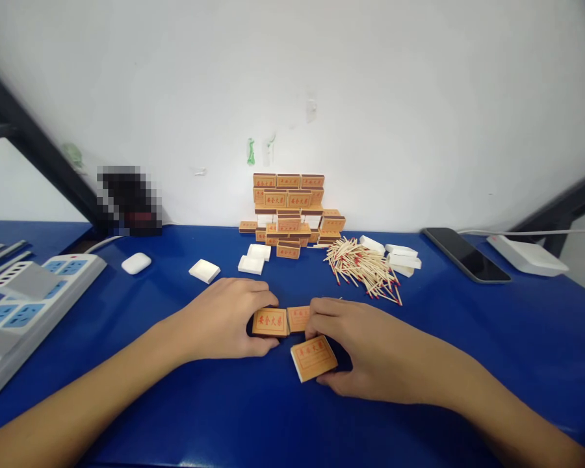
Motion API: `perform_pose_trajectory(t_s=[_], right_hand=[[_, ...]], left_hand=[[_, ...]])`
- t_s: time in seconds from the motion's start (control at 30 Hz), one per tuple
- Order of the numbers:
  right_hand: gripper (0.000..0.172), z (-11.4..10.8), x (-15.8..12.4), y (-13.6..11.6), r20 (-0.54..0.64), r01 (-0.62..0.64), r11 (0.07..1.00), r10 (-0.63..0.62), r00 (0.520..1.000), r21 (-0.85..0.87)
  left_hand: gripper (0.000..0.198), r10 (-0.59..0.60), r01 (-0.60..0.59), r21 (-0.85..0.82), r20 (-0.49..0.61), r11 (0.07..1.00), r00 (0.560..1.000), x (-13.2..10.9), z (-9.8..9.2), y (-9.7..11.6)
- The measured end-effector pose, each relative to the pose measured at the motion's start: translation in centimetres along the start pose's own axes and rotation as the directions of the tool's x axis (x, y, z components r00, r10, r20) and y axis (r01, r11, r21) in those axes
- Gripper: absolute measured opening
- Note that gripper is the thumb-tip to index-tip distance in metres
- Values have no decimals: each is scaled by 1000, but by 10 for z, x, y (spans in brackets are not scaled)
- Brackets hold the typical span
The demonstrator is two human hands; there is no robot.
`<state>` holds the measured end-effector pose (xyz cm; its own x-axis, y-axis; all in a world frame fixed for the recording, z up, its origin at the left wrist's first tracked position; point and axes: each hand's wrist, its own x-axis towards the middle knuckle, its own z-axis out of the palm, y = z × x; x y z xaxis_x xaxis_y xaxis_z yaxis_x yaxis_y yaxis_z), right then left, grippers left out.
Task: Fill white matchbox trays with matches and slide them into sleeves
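Note:
My left hand [238,315] grips an orange matchbox [270,322] with red lettering, thumb and fingers on its edges, low over the blue table. Against its right side lies a second matchbox [298,318], partly hidden by the fingers of my right hand [344,341]. Between the thumb and fingers of that right hand a third matchbox [314,359] is held tilted, nearer to me, its white inner edge showing. Beyond both hands, a stepped stack of matchboxes [288,198] stands against the wall.
Loose red-tipped matches [363,265] lie in a heap right of the stack, with white inner trays [402,260] behind. More white trays [251,264] sit to the left. A phone [463,253] lies right, an earbud case [136,262] and power strip [34,305] left.

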<state>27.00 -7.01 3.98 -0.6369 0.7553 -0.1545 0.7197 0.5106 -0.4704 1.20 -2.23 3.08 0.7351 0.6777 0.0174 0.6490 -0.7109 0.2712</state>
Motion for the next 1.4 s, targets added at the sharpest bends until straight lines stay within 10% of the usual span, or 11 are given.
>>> perform_pose_trajectory(t_s=[0.23, 0.83, 1.4], right_hand=[[27, -9, 5, 16, -306, -30, 998, 44, 951, 51], [49, 7, 17, 24, -272, 27, 999, -15, 962, 42], [36, 9, 17, 22, -224, 40, 999, -41, 974, -8]], left_hand=[[22, 41, -41, 13, -33, 999, 999, -2, 4, -3], [49, 41, -40, 11, -82, 999, 996, -2, 10, -14], [47, 55, -57, -20, -96, 998, 994, -1, 12, -10]])
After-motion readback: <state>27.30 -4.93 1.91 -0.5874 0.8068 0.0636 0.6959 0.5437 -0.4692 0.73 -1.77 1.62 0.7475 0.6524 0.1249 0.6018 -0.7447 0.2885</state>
